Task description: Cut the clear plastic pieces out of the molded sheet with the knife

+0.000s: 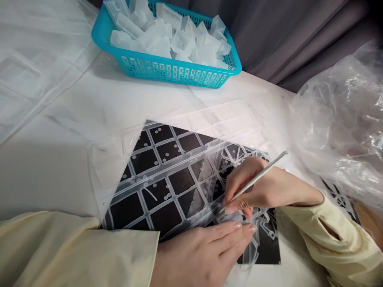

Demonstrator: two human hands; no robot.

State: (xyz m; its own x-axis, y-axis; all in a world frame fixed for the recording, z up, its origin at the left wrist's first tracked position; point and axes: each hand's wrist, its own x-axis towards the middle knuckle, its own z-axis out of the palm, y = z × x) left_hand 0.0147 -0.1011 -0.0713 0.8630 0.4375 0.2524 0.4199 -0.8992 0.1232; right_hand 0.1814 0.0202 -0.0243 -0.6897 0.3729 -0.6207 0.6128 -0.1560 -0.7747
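Note:
A black sheet [128, 207] lies on the white table under a translucent plastic frame [143, 162] with square openings and small clear dots. My right hand [251, 187] grips a thin white stick-like tool [260, 174] like a pen, its tip down at the plastic. Just below it, my left hand [206, 247] rests palm down with fingers extended over the lower part of the frame. Small clear pieces and strips [267, 223] lie around the right hand. What lies under the left fingers is hidden.
A blue basket [176, 73] full of translucent block-like pieces stands at the top. A crumpled clear plastic bag [341, 127] is at the right. More clear plastic sheeting [26, 75] lies at the upper left, and a dark curtain [275, 36] hangs behind the table.

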